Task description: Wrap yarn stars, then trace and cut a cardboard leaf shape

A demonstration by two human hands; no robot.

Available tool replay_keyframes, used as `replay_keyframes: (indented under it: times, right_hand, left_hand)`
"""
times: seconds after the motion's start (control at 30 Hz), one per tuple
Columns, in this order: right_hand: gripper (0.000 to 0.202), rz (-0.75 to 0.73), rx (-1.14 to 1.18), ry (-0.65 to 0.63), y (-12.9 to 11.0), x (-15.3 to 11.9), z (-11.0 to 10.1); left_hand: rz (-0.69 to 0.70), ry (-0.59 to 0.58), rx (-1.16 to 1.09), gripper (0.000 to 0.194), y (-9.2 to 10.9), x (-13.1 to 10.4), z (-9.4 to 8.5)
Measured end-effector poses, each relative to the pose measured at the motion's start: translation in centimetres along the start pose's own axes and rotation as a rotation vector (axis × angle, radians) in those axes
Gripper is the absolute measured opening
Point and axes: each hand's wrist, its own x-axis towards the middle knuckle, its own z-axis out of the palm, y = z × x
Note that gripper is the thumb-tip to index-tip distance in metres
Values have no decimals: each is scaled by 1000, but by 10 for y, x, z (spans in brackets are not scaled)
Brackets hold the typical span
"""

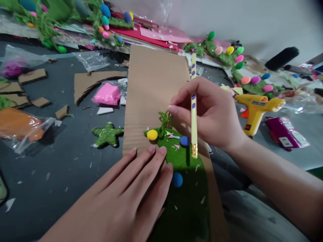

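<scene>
In the head view, the left hand (126,198) lay flat, fingers slightly apart, over the cardboard (151,80) and the edge of the green piece (176,158). The right hand (214,111) held a pencil (193,124) between its fingers, thumb and forefinger nearly together at the yarn (164,124); whether they gripped a strand could not be told. The pencil's eraser end hung low near the upper blue ball (184,141), so a turn of the wrist could have knocked it. A tug might have pulled the yarn loose or shifted the piece, and loose scraps (177,147) could have stuck to any tacky spot.
</scene>
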Motion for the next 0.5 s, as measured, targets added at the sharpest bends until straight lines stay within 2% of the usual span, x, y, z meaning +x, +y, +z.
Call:
replay_keyframes:
  times: [0.1,0.2,0.37,0.5]
  right_hand:
    - [18,-8,-105,1,8,1,2]
    - [16,-24,-140,64,14,1,0]
    - [6,-83,-221,179,9,-3,-14]
    - [11,-135,-219,203,4,-5,-30]
  left_hand:
    - [-14,29,-10,65,0,2,1]
    - [-31,57,-8,60,0,3,5]
    - [18,95,31,59,-5,1,11]
    - [41,60,66,65,-9,-1,11]
